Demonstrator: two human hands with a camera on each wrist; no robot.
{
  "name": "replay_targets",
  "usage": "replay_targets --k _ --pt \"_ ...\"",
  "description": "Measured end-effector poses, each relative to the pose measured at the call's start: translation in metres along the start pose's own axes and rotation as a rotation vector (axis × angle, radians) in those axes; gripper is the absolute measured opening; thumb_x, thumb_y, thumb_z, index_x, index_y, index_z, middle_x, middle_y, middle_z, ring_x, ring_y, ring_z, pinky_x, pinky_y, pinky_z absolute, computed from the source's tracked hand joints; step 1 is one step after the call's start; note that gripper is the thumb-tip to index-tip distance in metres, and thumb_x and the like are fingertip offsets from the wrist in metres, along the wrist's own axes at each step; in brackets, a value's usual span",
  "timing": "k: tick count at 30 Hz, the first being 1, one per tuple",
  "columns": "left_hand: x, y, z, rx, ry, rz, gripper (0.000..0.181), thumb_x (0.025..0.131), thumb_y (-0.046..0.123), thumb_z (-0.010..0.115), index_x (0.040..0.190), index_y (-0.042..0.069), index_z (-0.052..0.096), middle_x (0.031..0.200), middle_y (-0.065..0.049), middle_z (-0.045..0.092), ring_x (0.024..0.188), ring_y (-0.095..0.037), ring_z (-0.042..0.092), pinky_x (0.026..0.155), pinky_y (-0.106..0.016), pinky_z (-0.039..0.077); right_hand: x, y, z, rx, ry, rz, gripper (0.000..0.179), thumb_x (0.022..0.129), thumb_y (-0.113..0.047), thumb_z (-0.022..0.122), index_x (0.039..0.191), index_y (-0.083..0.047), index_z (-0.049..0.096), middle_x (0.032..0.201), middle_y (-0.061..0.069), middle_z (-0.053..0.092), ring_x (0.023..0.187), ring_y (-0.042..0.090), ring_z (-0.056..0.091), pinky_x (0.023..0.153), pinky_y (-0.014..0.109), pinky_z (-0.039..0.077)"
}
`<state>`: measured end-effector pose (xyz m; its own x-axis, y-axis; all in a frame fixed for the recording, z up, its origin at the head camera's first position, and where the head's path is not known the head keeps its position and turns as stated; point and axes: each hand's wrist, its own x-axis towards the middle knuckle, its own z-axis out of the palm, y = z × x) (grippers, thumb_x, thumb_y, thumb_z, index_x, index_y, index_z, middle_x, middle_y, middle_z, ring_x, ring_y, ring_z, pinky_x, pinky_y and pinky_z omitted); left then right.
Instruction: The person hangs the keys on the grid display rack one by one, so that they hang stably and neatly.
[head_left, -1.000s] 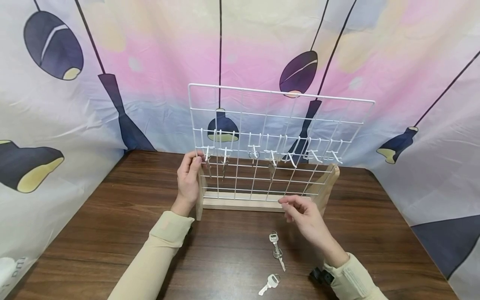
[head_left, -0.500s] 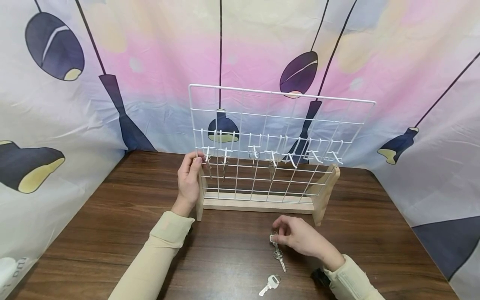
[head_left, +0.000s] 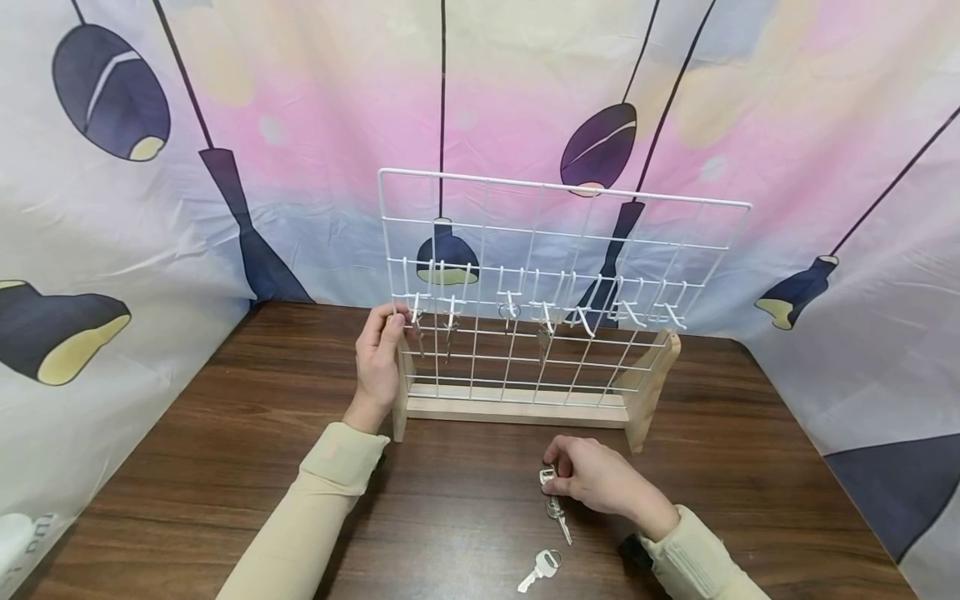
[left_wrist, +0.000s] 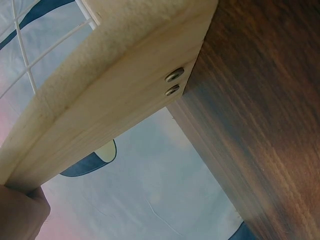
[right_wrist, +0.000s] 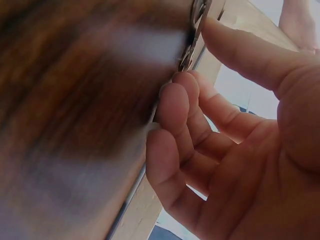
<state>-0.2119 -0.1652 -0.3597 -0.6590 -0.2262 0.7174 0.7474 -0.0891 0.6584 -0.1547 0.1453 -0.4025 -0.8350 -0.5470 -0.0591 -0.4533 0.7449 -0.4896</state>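
Note:
In the head view my left hand (head_left: 377, 354) grips the left side of a white wire grid rack (head_left: 562, 187) on a wooden stand. Its knuckles (left_wrist: 20, 212) show beside the wooden side panel (left_wrist: 110, 90) in the left wrist view. My right hand (head_left: 600, 477) is low over the table, thumb and fingertips pinching the edges of a silver key (head_left: 547, 476). The right wrist view shows this key (right_wrist: 194, 37) edge-on between thumb and fingers. A second key (head_left: 561, 527) with a ring lies just below it. Another key (head_left: 547, 565) lies nearer the front.
White hooks (head_left: 583, 322) line the rack's middle; several keys (head_left: 545, 337) hang from those toward the left. The stand's wooden base bar (head_left: 517, 411) and right leg (head_left: 651, 392) sit on the brown table (head_left: 247, 433). A patterned curtain (head_left: 315, 125) surrounds the table.
My right hand has come down from the base bar to the upper key on the table and pinches it. My left hand has stayed on the rack.

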Motion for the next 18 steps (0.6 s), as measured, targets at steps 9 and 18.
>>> replay_targets --k 9,18 --pt "-0.0007 -0.0035 -0.0024 0.008 0.005 -0.005 0.017 0.103 0.009 0.043 0.106 0.009 0.059 0.095 -0.009 0.056 0.081 -0.014 0.057 0.074 -0.026 0.05 0.0014 0.0 -0.0007 -0.011 0.0 0.008 0.027 0.08 -0.03 0.08 0.093 -0.017 0.06 0.068 -0.014 0.053 0.058 0.004 0.048 0.055 0.027 0.04" --pt "-0.0005 -0.0026 -0.0011 0.001 0.004 0.001 0.018 0.102 0.004 0.041 0.105 0.0 0.058 0.095 -0.031 0.048 0.08 -0.015 0.056 0.073 -0.026 0.049 0.0038 0.0017 -0.0012 -0.019 -0.006 0.005 0.028 0.078 -0.03 0.082 0.089 -0.017 0.059 0.067 -0.015 0.054 0.058 0.004 0.048 0.055 0.028 0.041"
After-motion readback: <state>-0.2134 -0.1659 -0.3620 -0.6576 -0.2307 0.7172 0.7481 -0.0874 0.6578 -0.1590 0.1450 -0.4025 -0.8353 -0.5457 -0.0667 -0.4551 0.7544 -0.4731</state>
